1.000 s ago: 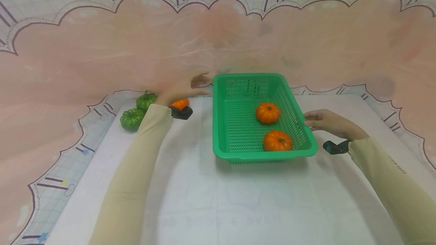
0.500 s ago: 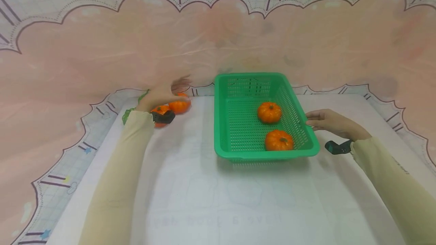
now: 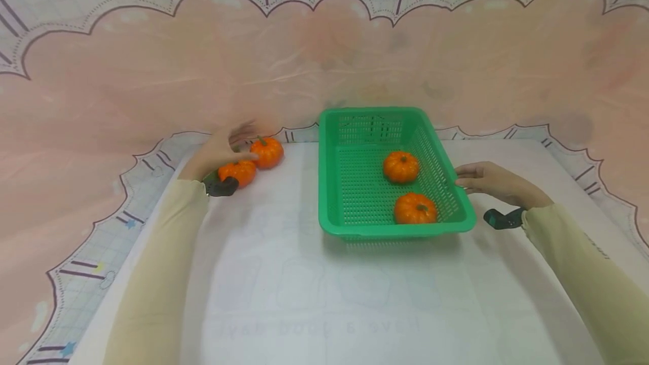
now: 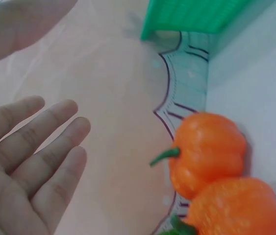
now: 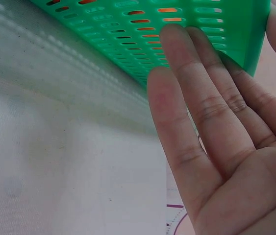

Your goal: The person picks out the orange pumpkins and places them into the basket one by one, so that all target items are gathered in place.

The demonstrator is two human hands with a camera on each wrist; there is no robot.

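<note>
Cloth (image 3: 355,66) behind green basket (image 3: 360,182)

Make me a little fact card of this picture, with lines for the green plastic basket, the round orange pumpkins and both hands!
Container: rectangular green plastic basket with holes in its walls
Inside it: two round, ribbed orange pumpkins, a farther one and a nearer one
Left of it: two more orange pumpkins close together, a rear one and a front one
Orange pumpkins seen: four
Left hand: near the outside pumpkins, fingers outstretched, holding nothing
Right hand: at the basket's right side
Surface: white sheet
</note>
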